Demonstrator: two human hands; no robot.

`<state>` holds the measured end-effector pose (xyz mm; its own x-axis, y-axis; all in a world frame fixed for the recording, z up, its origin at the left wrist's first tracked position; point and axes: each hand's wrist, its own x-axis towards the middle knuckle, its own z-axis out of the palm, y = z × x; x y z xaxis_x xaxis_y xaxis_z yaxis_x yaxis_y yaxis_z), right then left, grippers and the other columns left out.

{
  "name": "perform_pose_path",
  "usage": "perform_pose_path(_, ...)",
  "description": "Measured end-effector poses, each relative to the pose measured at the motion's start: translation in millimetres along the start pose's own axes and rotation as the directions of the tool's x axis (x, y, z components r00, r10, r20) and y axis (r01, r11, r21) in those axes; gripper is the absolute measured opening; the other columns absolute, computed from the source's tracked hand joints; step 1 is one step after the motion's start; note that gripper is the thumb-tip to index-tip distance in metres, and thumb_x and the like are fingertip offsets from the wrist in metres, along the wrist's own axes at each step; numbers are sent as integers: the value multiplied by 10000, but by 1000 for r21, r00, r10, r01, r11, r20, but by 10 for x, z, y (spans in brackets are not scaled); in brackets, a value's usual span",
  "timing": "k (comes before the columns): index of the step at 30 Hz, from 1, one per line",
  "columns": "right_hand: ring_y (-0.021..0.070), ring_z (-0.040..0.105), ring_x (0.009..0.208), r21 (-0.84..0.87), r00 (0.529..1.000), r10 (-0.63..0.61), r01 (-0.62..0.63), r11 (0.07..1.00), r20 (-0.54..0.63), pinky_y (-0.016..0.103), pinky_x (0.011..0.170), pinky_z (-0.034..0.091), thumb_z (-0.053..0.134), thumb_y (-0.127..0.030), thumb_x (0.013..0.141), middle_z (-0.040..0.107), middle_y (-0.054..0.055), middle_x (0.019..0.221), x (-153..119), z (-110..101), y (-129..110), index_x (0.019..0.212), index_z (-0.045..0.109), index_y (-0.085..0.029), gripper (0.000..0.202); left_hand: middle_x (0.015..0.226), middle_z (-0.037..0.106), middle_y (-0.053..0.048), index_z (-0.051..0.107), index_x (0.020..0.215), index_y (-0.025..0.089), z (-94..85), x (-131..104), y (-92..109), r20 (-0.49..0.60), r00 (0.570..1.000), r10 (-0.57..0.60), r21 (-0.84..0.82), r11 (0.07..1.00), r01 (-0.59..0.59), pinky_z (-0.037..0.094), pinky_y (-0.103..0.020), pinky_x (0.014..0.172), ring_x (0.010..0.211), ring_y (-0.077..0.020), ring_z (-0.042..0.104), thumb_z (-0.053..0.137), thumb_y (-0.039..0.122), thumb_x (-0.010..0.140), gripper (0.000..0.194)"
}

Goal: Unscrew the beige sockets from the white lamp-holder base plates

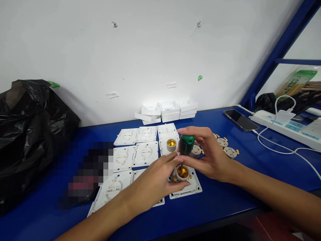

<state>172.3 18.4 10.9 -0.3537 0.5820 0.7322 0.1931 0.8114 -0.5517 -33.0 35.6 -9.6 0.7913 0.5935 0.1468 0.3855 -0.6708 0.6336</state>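
Note:
My right hand (212,155) grips a short green and black screwdriver (187,144), which stands nearly upright. Its shaft points down into a round lamp socket (182,172) with a brass-coloured inside and brass terminals at its sides. This socket sits on a white square plate (194,187) near the table's front. My left hand (155,175) has its fingers closed around the socket's left side, with fingertips close to the screwdriver shaft. Behind, another lamp socket (171,144) rests on a plate. Where the tip meets the socket is too small to make out.
White plates (146,152) lie in rows to the left on the blue table (218,214). Loose sockets (230,152) are right of my hand. White boxes (170,110) stand against the wall. A phone (240,119), power strip (288,125) and cables lie right; a black bag (32,134) left.

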Motion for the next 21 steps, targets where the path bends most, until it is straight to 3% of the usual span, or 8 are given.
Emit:
perform_pose_path(4,226,675,1086,-72,1000,7,-8,997,-11,391,905,602,674,-201,963,647,52,1315,1,-9,-1,1529,414,-364,643,1035,658,-19,619,1178,253,-29,17,35,13,1000,4,-1,1000,-4,555,-339,808,882,-226,674,743,351,937,289)
perform_pose_path(9,237,653,1125,13,988,128,-130,991,91,456,957,589,452,-241,1064,627,95,1280,25,-15,-51,1619,241,-306,598,1010,657,-32,619,971,218,-36,26,39,14,1000,-14,19,1000,13,551,-353,823,928,-252,672,770,378,909,229)
perform_pose_path(14,189,639,920,-44,999,-27,26,999,-35,361,806,594,678,-180,958,654,40,1207,21,1,9,1475,458,-354,588,1029,646,-26,615,1012,227,-7,9,17,4,1000,-4,17,1000,4,546,-366,866,949,-246,665,761,359,923,215)
perform_pose_path(16,185,635,902,-68,996,-66,63,996,-51,338,783,588,732,-152,916,660,30,1178,11,0,21,1469,468,-360,647,1013,642,-20,613,1010,232,-8,5,23,-1,1000,1,17,1000,-1,546,-368,874,948,-244,664,763,359,924,215)
perform_pose_path(21,236,634,1155,-50,996,53,-49,998,67,438,994,569,519,-174,1024,517,101,1501,-23,4,3,1630,210,-325,697,989,644,-14,623,993,235,-32,12,51,-3,1000,-7,19,1000,7,559,-344,820,917,-246,677,768,334,911,194)
